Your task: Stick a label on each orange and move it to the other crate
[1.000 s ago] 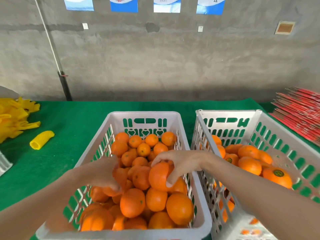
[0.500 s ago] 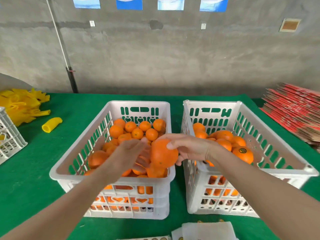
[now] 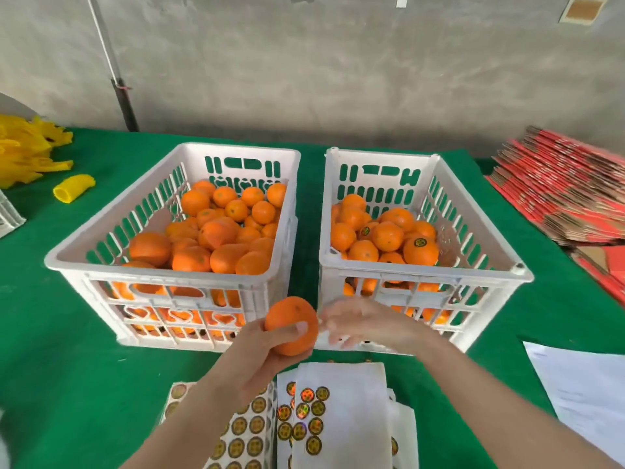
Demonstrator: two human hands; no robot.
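Left hand [image 3: 265, 358] grips an orange [image 3: 287, 314] over the near label sheets [image 3: 306, 412], likely freeing the empty, spread-fingered right hand [image 3: 367, 324] to peel one.

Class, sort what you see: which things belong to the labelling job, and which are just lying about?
Job: orange, left crate, right crate, label sheets.
Lying about: yellow foam nets, red cardboard stack, white paper.

right hand [image 3: 363, 324]: motion-blurred | orange [image 3: 288, 314]: underside hidden by left hand [image 3: 265, 358] | label sheets [image 3: 338, 418]: cut by bottom edge, print unreadable | white paper [image 3: 581, 394]: cut by right edge
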